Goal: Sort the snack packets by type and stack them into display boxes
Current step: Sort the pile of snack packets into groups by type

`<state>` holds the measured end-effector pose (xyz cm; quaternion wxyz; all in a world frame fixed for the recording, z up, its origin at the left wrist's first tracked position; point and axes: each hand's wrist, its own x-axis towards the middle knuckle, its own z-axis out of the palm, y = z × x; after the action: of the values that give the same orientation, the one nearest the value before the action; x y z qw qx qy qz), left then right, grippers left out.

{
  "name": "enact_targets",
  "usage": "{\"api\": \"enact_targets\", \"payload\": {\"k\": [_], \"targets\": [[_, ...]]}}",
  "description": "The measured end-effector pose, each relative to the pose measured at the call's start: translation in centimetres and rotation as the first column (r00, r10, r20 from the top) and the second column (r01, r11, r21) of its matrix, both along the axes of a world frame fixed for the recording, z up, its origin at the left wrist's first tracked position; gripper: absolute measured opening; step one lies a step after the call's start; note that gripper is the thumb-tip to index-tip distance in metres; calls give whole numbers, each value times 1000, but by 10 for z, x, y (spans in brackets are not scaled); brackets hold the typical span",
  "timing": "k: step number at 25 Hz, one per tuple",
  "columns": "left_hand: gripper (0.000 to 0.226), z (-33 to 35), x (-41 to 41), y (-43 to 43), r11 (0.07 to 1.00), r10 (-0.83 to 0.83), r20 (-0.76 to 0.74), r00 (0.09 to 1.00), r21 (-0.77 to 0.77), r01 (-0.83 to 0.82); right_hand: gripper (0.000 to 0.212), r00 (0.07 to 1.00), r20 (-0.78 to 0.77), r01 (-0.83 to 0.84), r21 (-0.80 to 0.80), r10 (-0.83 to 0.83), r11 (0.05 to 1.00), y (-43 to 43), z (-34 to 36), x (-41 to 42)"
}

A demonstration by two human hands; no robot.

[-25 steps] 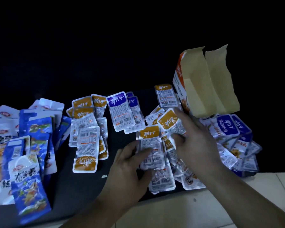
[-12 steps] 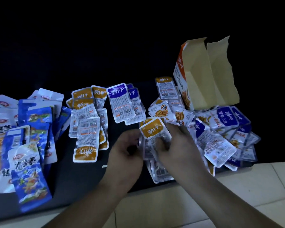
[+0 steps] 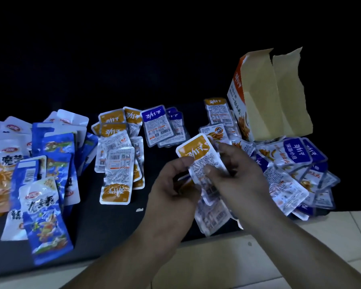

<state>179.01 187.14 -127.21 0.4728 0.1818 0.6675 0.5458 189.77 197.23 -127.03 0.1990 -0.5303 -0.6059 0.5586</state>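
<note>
Sorting seems about half done: the left hand [image 3: 171,192] and right hand [image 3: 242,180] pinch orange packets [image 3: 196,151] in a shared grip, with sorted rows [image 3: 118,161] left of it, a mixed heap [image 3: 290,180] right of it, and the display box [image 3: 258,101] behind seemingly unfilled.

L hand [image 3: 171,190] & R hand [image 3: 236,174] are in the middle, near side. Both grip a small bunch of packets w/ an orange-top packet [image 3: 198,155] on top. Open box [image 3: 258,97] stands far right, purple packets [image 3: 296,155] piled just in front. Orange packets [image 3: 117,155] lie left of the hands, blue bags [image 3: 48,184] further left.
</note>
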Motion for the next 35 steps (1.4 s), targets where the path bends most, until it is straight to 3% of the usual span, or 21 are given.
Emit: {"api": "enact_targets", "payload": {"k": [5,8,10,14,17,20,25,29,35], "targets": [[51,10,7,3,998,11,-30,999,67,-9,47,993,-98,56,-104,-66,993,-5,1,11],[53,3,-1,9,999,35,-80,996,31,-33,49,976,-156,123,-168,-149,978,4,-4,12],[58,-6,-11,8,999,44,-113,993,-15,-46,47,978,-133,146,-126,-163,981,13,-6,16],[68,-13,-32,0,992,67,-155,986,-98,-82,34,997,-5,71,-27,-71,997,12,-5,29],[55,-11,-40,-4,994,79,-161,984,-67,-91,36,998,52,16,40,-18,999,1,-4,33],[43,-11,-45,-9,990,125,-223,967,-41,-137,55,999,21,29,37,-30,999,-5,-1,30],[18,-1,-61,-15,972,213,-291,933,-31,-231,44,999,-10,-39,46,39,998,-15,10,15],[13,6,-70,-31,983,171,-152,974,-42,-179,46,975,-45,-216,72,219,974,-27,21,-15],[21,9,-110,-78,962,242,-197,950,-74,-261,53,945,-47,-324,34,325,946,-43,19,-65]]}}
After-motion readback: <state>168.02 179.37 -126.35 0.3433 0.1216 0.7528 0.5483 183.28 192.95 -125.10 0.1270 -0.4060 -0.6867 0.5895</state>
